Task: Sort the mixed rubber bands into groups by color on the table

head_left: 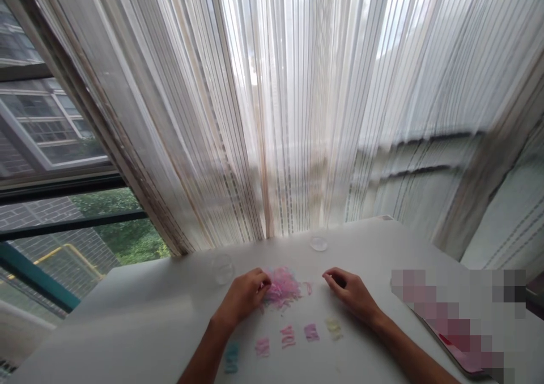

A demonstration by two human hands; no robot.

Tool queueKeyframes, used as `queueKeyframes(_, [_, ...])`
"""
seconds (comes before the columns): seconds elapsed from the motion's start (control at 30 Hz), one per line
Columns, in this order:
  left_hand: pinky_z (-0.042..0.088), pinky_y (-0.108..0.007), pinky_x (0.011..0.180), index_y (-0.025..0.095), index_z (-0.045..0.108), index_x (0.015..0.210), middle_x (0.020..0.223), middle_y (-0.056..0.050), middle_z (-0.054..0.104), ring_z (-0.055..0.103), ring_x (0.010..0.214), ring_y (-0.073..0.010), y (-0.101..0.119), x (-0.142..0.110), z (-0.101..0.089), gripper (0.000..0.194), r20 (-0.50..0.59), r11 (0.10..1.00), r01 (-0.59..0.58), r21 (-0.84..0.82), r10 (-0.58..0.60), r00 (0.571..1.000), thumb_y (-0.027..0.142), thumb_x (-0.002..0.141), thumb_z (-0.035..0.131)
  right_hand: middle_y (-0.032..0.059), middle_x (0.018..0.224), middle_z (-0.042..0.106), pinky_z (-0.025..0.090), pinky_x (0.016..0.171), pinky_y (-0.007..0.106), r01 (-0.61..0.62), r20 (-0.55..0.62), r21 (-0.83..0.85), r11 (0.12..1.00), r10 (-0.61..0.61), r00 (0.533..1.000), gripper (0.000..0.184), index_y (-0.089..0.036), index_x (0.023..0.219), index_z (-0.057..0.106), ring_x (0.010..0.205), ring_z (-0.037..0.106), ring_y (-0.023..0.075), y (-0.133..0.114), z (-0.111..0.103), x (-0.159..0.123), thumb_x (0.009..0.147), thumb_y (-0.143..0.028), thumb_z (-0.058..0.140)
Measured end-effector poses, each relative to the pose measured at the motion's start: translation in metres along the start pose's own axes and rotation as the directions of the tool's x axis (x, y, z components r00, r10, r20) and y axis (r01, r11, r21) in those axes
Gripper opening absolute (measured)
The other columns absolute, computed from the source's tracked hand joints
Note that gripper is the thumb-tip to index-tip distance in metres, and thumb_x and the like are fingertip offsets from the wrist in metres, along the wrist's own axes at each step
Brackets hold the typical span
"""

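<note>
A loose pile of small pastel strips or loops, mostly pink with some blue, lies on the white table. My left hand is at the pile's left edge, its fingers curled together; whether a piece is between them I cannot make out. To the right of the pile, apart from it, is my right hand with thumb and fingertips pinched. Nearer me sit small groups in a row: blue, light pink, deeper pink, purple and yellow.
A clear round container stands beyond my left hand, and a clear lid-like disc lies near the far edge. At the right is a pink flat item, partly pixelated. Sheer striped curtains hang behind the table.
</note>
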State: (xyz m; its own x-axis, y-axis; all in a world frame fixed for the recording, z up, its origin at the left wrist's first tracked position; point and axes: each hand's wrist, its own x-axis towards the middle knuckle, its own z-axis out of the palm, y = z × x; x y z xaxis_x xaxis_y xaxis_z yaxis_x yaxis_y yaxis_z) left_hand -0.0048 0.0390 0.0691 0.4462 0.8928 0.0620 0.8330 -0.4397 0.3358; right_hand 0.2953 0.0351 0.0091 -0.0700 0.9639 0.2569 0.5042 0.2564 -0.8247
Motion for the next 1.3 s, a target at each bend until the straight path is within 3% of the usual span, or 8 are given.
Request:
queueKeyframes(0.37, [0.047, -0.027, 0.078, 0.02, 0.067, 0.094, 0.094, -0.005, 0.068, 0.062, 0.084, -0.0169, 0.007, -0.005, -0.017, 0.018, -0.139, 0.981, -0.076, -0.177, 0.052, 0.989, 0.028, 0.095, 0.051, 0.0029, 0.067, 0.067, 0.046, 0.06, 0.029, 0.012, -0.01, -0.004, 1.0, -0.012, 1.0, 0.042, -0.019, 0.083, 0.072, 0.062, 0.058, 0.0183, 0.0, 0.0, 0.0, 0.086, -0.056, 0.053])
queueKeyframes(0.57, [0.049, -0.025, 0.074, 0.019, 0.065, 0.093, 0.09, -0.004, 0.066, 0.061, 0.077, -0.0142, 0.034, -0.026, -0.022, 0.015, -0.221, 0.942, -0.169, -0.29, 0.106, 0.97, 0.026, 0.096, 0.052, 0.0023, 0.066, 0.065, 0.046, 0.061, 0.029, 0.006, -0.008, -0.02, 1.0, -0.007, 1.0, 0.043, -0.019, 0.083, 0.072, 0.062, 0.057, 0.0178, -0.002, -0.001, 0.0, 0.086, -0.057, 0.052])
queueKeyframes(0.67, [0.05, -0.024, 0.076, 0.021, 0.066, 0.093, 0.091, -0.005, 0.067, 0.063, 0.082, -0.0147, 0.055, -0.05, -0.005, 0.013, -0.185, 0.927, -0.23, -0.296, 0.181, 0.966, 0.023, 0.095, 0.053, 0.0028, 0.067, 0.067, 0.046, 0.062, 0.029, 0.009, -0.003, -0.019, 1.0, -0.009, 1.0, 0.042, -0.019, 0.084, 0.072, 0.062, 0.058, 0.0178, -0.002, -0.001, 0.0, 0.087, -0.055, 0.052])
queueKeyframes(0.77, [0.052, -0.023, 0.071, 0.022, 0.065, 0.093, 0.089, -0.006, 0.068, 0.064, 0.081, -0.0154, 0.068, -0.076, 0.027, 0.017, -0.184, 0.92, -0.33, -0.211, 0.294, 0.938, 0.02, 0.097, 0.049, 0.0038, 0.073, 0.07, 0.047, 0.064, 0.029, 0.013, 0.003, -0.015, 1.0, -0.013, 1.0, 0.041, -0.018, 0.085, 0.073, 0.065, 0.059, 0.0183, -0.001, -0.001, -0.001, 0.087, -0.055, 0.053])
queueKeyframes(0.97, [0.05, -0.024, 0.056, 0.021, 0.062, 0.091, 0.078, -0.005, 0.069, 0.063, 0.064, -0.0159, 0.06, -0.099, 0.087, 0.019, -0.291, 0.877, -0.477, 0.06, 0.473, 0.832, 0.017, 0.097, 0.045, 0.0027, 0.067, 0.065, 0.045, 0.061, 0.029, -0.003, -0.005, -0.033, 0.999, 0.003, 1.0, 0.044, -0.019, 0.085, 0.072, 0.062, 0.055, 0.0176, -0.002, -0.002, -0.001, 0.086, -0.058, 0.052])
queueKeyframes(1.1, [0.047, -0.024, 0.053, 0.021, 0.061, 0.086, 0.074, -0.004, 0.068, 0.061, 0.058, -0.015, 0.054, -0.1, 0.1, 0.015, -0.306, 0.866, -0.489, 0.104, 0.495, 0.813, 0.02, 0.096, 0.049, 0.0019, 0.065, 0.062, 0.043, 0.059, 0.028, -0.02, -0.021, -0.027, 0.999, 0.019, 1.0, 0.045, -0.019, 0.085, 0.072, 0.06, 0.053, 0.0165, -0.003, -0.002, -0.003, 0.086, -0.059, 0.052])
queueKeyframes(1.3, [0.048, -0.024, 0.053, 0.022, 0.061, 0.089, 0.078, -0.004, 0.07, 0.064, 0.062, -0.016, 0.055, -0.103, 0.103, 0.006, -0.313, 0.874, -0.487, 0.006, 0.464, 0.829, 0.022, 0.092, 0.056, 0.0029, 0.066, 0.063, 0.045, 0.058, 0.028, 0.004, -0.089, -0.027, 1.0, -0.006, 0.996, 0.045, -0.019, 0.087, 0.071, 0.06, 0.054, 0.0167, -0.003, -0.003, -0.004, 0.086, -0.059, 0.053])
